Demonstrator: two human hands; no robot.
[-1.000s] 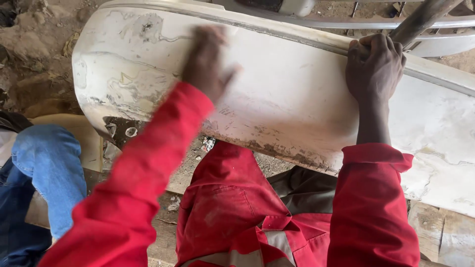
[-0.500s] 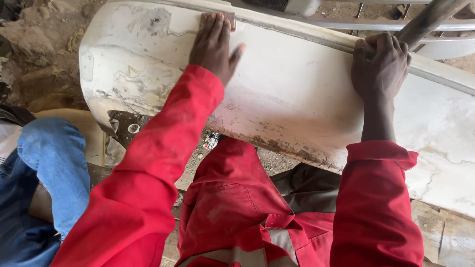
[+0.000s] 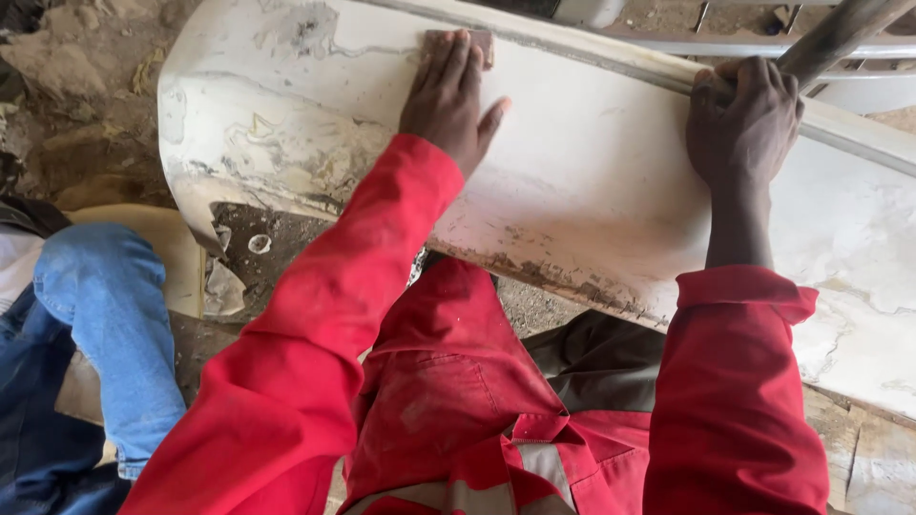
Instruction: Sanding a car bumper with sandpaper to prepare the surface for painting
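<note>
The left hand point(image 3: 448, 100) presses a small brown sanding pad point(image 3: 460, 45) flat, fingers extended, against the curved, worn white car body panel point(image 3: 592, 181), whose top edge the right hand point(image 3: 744, 119) clenches.

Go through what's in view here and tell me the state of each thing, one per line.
White car bumper: lying across the knees, paint worn, patchy and flaking.
Sanding pad: flat on the bumper, under the fingers.
Left hand: pressed flat on the pad.
Right hand: gripping the bumper's upper edge.
Metal pipe: leaning, behind the bumper.
</note>
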